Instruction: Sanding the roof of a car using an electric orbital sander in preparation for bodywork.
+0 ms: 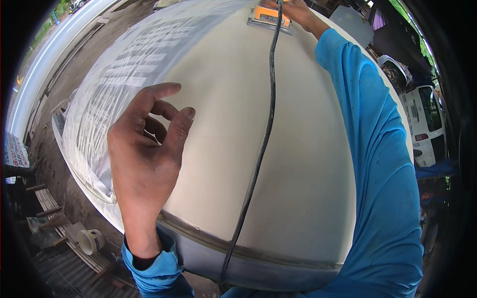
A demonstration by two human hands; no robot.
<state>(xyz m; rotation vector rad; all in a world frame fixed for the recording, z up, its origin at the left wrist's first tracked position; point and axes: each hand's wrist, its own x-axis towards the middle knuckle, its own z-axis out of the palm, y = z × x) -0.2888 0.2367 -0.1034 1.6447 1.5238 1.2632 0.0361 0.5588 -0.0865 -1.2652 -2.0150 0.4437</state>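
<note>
My right hand (298, 12) grips an orange power sander (271, 17) at the far end of a broad, curved cream panel (213, 119). The sander's flat pad appears to rest on the panel. From the sander a black power cord (271, 99) runs toward me down the middle, over the panel's near edge. My left hand (149, 139) hovers over the left part of the panel. It is empty, with thumb and fingers bent but apart. Translucent plastic sheeting (124, 74) covers the surface along the left side, near this hand.
A dark grey strip (208, 253) borders the panel's near edge. At lower left a white bucket (88, 242) lies by wooden slats (54, 211). To the right stands a white van (425, 124). Bare ground (69, 99) shows beyond the sheeting.
</note>
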